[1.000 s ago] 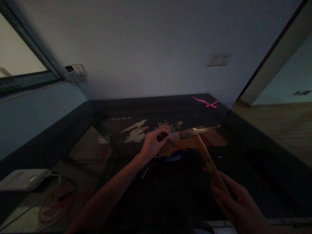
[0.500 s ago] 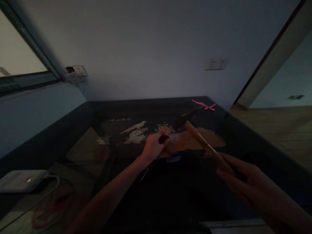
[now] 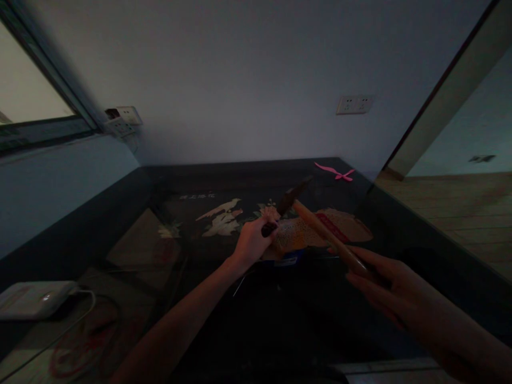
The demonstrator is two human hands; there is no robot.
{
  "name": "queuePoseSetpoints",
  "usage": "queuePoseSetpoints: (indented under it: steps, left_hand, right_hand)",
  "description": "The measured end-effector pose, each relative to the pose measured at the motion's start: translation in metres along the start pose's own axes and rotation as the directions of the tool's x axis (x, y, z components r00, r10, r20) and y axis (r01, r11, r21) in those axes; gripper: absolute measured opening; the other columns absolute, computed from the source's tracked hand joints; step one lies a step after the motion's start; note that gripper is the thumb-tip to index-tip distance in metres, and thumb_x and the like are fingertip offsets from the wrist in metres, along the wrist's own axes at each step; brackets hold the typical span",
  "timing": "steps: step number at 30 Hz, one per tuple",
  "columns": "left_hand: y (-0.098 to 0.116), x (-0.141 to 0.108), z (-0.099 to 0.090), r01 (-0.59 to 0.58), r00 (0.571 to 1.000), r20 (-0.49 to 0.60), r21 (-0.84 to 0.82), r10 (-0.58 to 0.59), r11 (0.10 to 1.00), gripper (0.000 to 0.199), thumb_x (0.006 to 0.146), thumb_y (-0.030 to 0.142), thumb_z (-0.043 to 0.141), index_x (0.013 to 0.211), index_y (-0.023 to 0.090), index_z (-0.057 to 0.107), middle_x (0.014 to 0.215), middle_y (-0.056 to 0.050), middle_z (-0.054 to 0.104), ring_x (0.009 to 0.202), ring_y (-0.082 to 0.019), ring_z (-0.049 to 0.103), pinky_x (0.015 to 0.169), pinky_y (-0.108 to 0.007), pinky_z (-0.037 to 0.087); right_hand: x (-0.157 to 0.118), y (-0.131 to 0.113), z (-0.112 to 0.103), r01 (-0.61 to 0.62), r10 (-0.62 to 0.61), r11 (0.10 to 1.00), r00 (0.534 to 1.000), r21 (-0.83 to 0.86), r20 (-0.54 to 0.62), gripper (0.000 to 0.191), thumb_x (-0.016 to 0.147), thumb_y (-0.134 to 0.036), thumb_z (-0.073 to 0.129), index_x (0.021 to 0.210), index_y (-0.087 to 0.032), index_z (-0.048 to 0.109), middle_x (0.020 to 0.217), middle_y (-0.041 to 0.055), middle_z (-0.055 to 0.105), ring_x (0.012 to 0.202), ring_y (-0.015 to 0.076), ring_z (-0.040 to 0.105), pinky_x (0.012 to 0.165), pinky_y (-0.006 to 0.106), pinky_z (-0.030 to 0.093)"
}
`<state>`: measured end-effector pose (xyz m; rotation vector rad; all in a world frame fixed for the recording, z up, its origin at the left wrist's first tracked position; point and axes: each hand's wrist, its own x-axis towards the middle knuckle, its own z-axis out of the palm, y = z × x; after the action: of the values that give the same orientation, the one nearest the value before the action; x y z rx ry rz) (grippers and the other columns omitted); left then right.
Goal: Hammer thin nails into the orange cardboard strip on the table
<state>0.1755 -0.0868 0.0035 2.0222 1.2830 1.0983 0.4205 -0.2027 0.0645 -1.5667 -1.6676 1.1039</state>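
My right hand (image 3: pixel 380 282) is wrapped round the wooden handle of a hammer (image 3: pixel 324 232), whose dark head is raised beside my left hand. My left hand (image 3: pixel 254 240) is closed on a small dark object (image 3: pixel 269 229), too dim to identify. Beneath and right of it lies a brown insole-shaped piece (image 3: pixel 354 226) with many small holes and a red strip. A blue item (image 3: pixel 290 259) shows under its near edge. The tabletop (image 3: pixel 224 173) is dark and glossy, with a bird and flower picture.
A pink ribbon (image 3: pixel 338 174) lies at the back right of the table. At the left is a white device (image 3: pixel 36 300) with a cable. Sockets (image 3: pixel 354 104) are on the wall behind. A thin metal rod (image 3: pixel 239 285) lies near my left forearm.
My right hand and the hammer have moved left, bringing the hammer head closer to my left hand. More of the brown piece and its red strip shows. My left hand has barely moved.
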Motion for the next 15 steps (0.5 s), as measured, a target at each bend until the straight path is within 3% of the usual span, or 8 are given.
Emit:
queuePoseSetpoints:
  steps: [5,11,15]
  left_hand:
    - [-0.0009,-0.0001,-0.0004,0.041,0.999,0.023,0.080,-0.043,0.996,0.010,0.080,0.015,0.065,0.089,0.016,0.067,0.083,-0.004,0.073,0.077,-0.020,0.070,0.070,-0.029,0.053]
    - [0.0026,0.0002,-0.0012,0.040,0.999,0.016,0.074,-0.041,0.996,0.008,0.080,0.013,0.064,0.086,0.018,0.067,0.085,-0.003,0.074,0.079,-0.019,0.070,0.074,-0.029,0.054]
    - [0.0046,-0.0001,-0.0015,0.056,0.998,0.020,0.074,-0.058,0.996,0.011,0.079,0.010,0.065,0.087,0.018,0.066,0.085,-0.003,0.074,0.080,-0.019,0.070,0.073,-0.029,0.053]
  right_hand:
    - [0.0037,0.0019,0.0050,0.036,-0.034,0.998,0.999,-0.049,0.040,0.047,0.080,-0.039,0.062,0.123,-0.020,0.067,0.059,-0.0018,0.056,0.044,0.0101,0.045,0.036,0.019,0.035]
    - [-0.0011,0.0041,-0.0005,-0.056,0.057,0.998,0.996,-0.013,0.074,0.059,0.083,-0.046,0.059,0.136,-0.019,0.055,0.052,-0.0077,0.041,0.038,0.0084,0.037,0.032,0.017,0.028]
    - [-0.0016,0.0067,0.0009,-0.023,0.023,1.000,0.997,-0.002,0.072,0.056,0.083,-0.044,0.060,0.133,-0.018,0.059,0.049,-0.0076,0.041,0.037,0.0087,0.037,0.031,0.017,0.028]
